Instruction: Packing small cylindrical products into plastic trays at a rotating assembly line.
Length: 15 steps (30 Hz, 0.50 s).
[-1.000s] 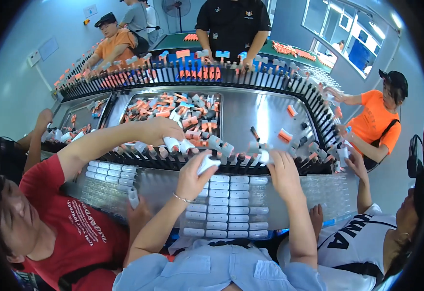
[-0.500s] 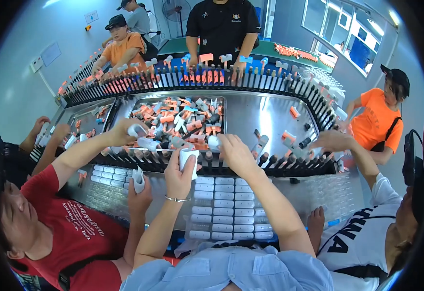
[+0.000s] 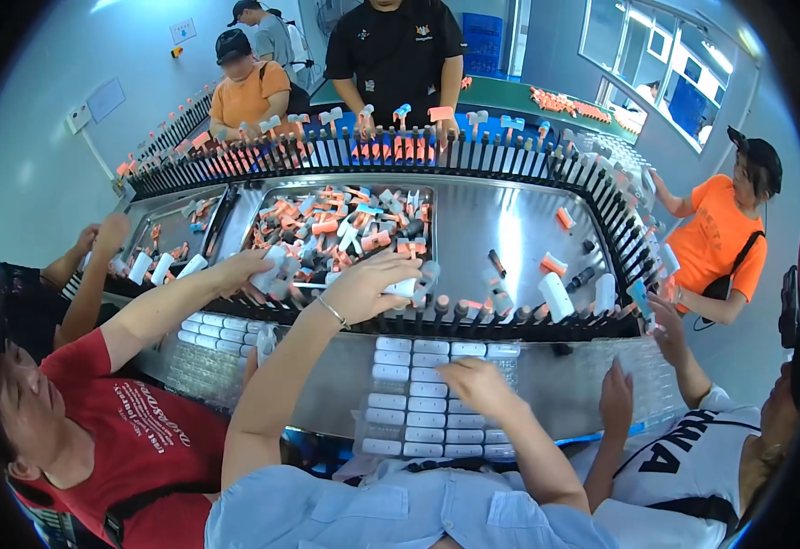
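Observation:
My left hand [image 3: 377,279], with a bangle on the wrist, is stretched over the near row of upright black pegs [image 3: 443,311]. Its fingers are closed on a white curved plastic shell [image 3: 402,288] at a peg there. Lower down, my right hand [image 3: 484,386] hangs over a clear blister tray [image 3: 360,430] filled with rows of white oblong plastic pieces [image 3: 415,416]. The right fingers are bent together at one of the upper rows; whatever is between them is hidden.
Beyond the pegs stands a metal tray [image 3: 263,197] heaped with orange, grey and white parts [image 3: 354,224]. More loose parts lie in the metal basin [image 3: 464,210] to its right. Co-workers sit close on both sides, the left one's arm [image 3: 180,285] reaching near mine.
My left hand, with a white shell in it, has moved forward and right to the pegs. My right hand has left the pegs and come back down over the blister tray.

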{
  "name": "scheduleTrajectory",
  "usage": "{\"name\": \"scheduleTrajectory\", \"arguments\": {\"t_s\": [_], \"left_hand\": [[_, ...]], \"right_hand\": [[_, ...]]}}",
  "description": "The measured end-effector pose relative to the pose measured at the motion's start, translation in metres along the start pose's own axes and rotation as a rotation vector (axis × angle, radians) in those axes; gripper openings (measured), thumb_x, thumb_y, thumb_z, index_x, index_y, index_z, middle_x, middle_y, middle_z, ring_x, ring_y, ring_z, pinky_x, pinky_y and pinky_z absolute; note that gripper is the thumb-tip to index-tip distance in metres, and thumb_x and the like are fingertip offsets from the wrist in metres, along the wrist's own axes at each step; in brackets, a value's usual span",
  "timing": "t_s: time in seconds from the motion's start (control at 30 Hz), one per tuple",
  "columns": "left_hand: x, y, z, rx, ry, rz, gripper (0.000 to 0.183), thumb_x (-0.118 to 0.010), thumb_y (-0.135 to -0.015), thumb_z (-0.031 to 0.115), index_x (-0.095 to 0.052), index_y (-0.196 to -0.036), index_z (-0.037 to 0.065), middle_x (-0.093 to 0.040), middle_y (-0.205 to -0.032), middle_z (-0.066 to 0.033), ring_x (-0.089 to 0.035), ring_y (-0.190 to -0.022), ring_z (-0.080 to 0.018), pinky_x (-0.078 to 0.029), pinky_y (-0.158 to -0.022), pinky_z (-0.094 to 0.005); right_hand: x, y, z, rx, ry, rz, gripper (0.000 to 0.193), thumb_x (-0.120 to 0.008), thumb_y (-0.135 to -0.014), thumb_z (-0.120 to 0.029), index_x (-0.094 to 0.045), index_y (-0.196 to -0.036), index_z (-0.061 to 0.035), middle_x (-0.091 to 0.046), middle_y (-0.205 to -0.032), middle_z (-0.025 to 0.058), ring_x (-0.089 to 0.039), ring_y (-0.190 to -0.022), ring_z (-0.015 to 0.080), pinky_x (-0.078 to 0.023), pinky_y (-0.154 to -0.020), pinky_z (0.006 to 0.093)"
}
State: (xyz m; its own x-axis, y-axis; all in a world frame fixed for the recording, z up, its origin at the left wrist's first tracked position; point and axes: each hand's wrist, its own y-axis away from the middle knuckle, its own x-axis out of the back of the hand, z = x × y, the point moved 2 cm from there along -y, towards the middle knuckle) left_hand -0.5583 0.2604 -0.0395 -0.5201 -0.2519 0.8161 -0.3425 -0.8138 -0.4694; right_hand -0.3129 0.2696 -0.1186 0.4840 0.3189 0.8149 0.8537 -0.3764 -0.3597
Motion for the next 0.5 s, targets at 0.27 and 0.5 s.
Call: {"name": "scheduleTrajectory", "arguments": {"t_s": [0.27,0.5], "left_hand": [[0.015,-0.003,-0.011,0.258,0.083,-0.077,0.041,-0.064,-0.079,0.027,-0.054,-0.114,0.008,-0.063,-0.094,-0.0144,-0.062,-0.081,-0.0294,-0.048,-0.071,-0.0361],[0.036,0.032,-0.032,0.365,0.000,-0.028,0.037,-0.063,-0.078,0.027,-0.055,-0.108,0.007,-0.062,-0.093,-0.0168,-0.061,-0.085,-0.0316,-0.047,-0.073,-0.0376]], "right_hand": [[-0.028,0.127,0.095,-0.479,0.405,-0.301,0.017,-0.062,-0.074,-0.015,-0.064,-0.088,-0.0071,-0.058,-0.088,0.0119,-0.059,-0.082,0.0313,-0.050,-0.073,0.0399],[-0.006,0.119,0.081,-0.540,0.284,-0.341,0.023,-0.064,-0.072,-0.014,-0.064,-0.093,-0.0064,-0.053,-0.103,0.0130,-0.049,-0.104,0.0292,-0.045,-0.086,0.0382]]}}
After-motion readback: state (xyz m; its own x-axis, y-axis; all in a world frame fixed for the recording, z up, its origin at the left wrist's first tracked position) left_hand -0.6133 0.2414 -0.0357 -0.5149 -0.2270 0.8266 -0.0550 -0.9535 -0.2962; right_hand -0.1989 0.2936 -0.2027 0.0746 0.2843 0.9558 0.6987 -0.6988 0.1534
